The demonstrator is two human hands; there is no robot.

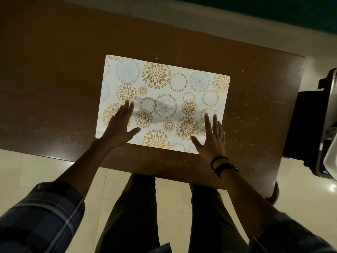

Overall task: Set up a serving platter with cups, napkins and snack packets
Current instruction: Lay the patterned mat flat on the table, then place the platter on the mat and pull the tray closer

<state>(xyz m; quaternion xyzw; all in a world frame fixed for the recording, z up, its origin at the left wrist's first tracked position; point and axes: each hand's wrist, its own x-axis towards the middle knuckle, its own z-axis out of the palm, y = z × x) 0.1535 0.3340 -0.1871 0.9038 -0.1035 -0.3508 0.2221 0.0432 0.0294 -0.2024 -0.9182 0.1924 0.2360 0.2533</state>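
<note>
Brown table, head view: patterned mat is laid flat at centre. Left hand and right hand are spread straight-fingered over its near corners, nothing held. Mat is judged thin, light, bendy; edges should be gripped.

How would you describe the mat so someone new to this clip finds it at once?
Start at the brown wooden table filling most of the view. Near its middle lies a rectangular placemat, the left hand and right hand spread flat over its near edge. It is the only pale thing on the dark top: white, printed with gold and grey flower circles.
</note>
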